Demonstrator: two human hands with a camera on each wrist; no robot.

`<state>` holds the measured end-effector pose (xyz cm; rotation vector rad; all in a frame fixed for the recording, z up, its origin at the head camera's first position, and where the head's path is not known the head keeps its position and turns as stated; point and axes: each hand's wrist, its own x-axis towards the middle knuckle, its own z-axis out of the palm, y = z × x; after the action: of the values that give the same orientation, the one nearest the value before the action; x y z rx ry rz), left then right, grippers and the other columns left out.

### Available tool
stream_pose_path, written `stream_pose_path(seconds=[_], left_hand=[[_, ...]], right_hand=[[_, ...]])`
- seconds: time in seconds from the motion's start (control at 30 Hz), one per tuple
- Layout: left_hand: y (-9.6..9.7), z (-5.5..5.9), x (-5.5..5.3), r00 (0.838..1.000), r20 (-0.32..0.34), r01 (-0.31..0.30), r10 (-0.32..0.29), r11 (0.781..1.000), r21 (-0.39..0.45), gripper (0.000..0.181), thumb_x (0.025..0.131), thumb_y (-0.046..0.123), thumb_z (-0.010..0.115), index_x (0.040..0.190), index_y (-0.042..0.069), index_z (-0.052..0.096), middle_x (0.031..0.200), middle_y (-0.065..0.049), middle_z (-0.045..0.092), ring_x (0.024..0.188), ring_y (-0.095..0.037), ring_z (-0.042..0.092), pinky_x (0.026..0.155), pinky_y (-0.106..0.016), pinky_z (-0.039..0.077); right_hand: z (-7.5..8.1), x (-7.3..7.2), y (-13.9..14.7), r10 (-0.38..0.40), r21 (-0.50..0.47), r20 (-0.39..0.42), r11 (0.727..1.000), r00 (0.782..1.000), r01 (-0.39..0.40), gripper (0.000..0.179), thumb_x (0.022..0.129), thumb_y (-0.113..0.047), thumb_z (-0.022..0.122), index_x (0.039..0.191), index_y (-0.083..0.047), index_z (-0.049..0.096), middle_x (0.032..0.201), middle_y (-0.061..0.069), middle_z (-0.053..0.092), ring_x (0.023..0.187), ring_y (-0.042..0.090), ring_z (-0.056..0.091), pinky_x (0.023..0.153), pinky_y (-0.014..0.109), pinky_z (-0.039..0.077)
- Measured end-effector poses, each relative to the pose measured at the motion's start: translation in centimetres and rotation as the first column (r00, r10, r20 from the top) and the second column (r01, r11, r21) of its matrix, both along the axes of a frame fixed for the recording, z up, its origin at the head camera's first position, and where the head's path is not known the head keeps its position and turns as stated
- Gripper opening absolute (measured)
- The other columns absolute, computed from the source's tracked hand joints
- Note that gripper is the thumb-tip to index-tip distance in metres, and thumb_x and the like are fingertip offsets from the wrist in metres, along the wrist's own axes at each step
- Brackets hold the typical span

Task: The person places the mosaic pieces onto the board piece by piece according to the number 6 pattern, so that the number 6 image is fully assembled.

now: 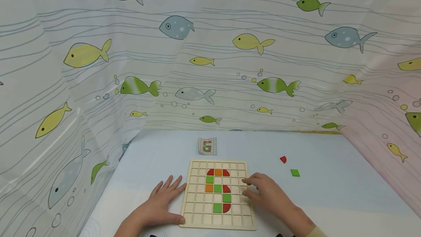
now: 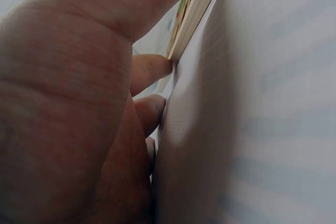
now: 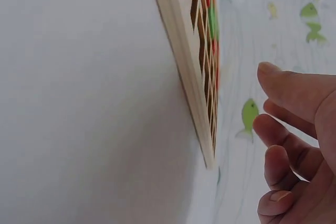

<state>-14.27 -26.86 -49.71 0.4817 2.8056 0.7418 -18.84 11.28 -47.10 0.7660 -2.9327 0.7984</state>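
Observation:
A square wooden grid board (image 1: 198, 197) lies flat in the middle, with low ridges between its cells. Set in its cells are orange squares (image 1: 218, 172), green squares (image 1: 217, 207) and red quarter-round pieces (image 1: 226, 188), forming a curved figure. My left hand (image 1: 161, 202) rests on the table with fingers spread, its thumb and a fingertip at the board's left edge. Over the board's right edge hovers my right hand (image 1: 271, 195), thumb and index finger apart. In the right wrist view that hand (image 3: 299, 135) has loosely bent fingers and nothing between them.
Right of the board lie a loose red quarter-round piece (image 1: 283, 159) and a loose green square (image 1: 295, 173). Behind the board, a small paper card (image 1: 201, 150) shows a similar coloured pattern on a grid. A fish-printed curtain (image 1: 227, 72) encloses the back and sides.

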Motion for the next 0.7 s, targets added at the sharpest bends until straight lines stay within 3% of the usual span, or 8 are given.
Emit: stream_pose_path(seconds=[0.23, 0.7], left_hand=[[0.0, 0.0, 0.0, 1.0, -0.002, 0.005, -0.005, 1.0, -0.002, 0.107, 0.066, 0.075, 0.073, 0.151, 0.018, 0.044, 0.161, -0.009, 0.024, 0.148, -0.042, 0.005, 0.113, -0.065, 0.001], [-0.2, -0.2, -0.1, 1.0, -0.011, 0.026, -0.026, 1.0, 0.012, 0.106, 0.068, 0.073, 0.074, 0.151, 0.016, 0.043, 0.161, -0.01, 0.024, 0.148, -0.043, 0.005, 0.112, -0.067, 0.002]], right_hand=[[-0.2, -2.2, 2.7, -0.143, 0.021, -0.014, 0.99, 0.99, 0.143, 0.038, 0.083, -0.029, 0.082, 0.119, -0.019, 0.073, 0.099, -0.012, 0.064, 0.082, 0.006, 0.054, 0.07, 0.027, 0.052], [-0.4, -7.3, 9.1, -0.184, 0.06, -0.02, 0.981, 0.983, 0.185, 0.038, 0.09, -0.022, 0.075, 0.122, -0.004, 0.069, 0.108, 0.009, 0.066, 0.092, 0.026, 0.063, 0.077, 0.044, 0.054]])
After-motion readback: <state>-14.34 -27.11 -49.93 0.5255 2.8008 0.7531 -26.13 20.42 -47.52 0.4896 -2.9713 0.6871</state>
